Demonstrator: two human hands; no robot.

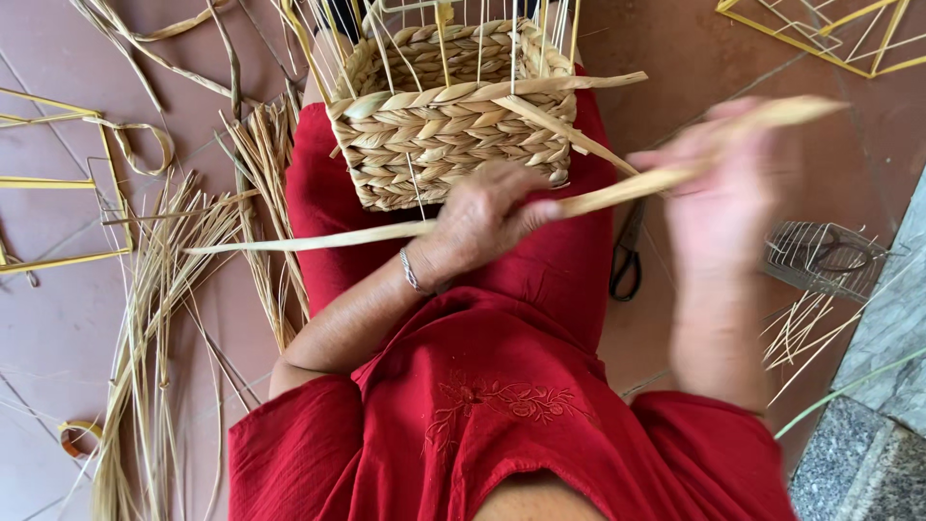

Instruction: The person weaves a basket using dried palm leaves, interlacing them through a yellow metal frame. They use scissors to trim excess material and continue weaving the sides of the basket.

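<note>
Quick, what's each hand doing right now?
Left hand: closed, pinching the long straw strip.
Right hand: blurred, on the same strip; grip cannot be told.

**Floor and what lay on it**

Reddish-brown tiled floor (58, 328) carried loose bundles of pale dried straw strands (145, 318) at left, yellow wire frames (58, 183), black-handled scissors (627, 260) just beside the red-clad lap, a small grey wire basket (820, 259) at right, thin straw sticks (801, 333) beneath it.

— The basket (453, 135)? Thick braided straw, dry and matt, woven over thin pale metal wires.
— And the strand (386, 234)? Flat, smooth dried reed; the dress (502, 386) is crinkled red cloth, embroidered
</note>
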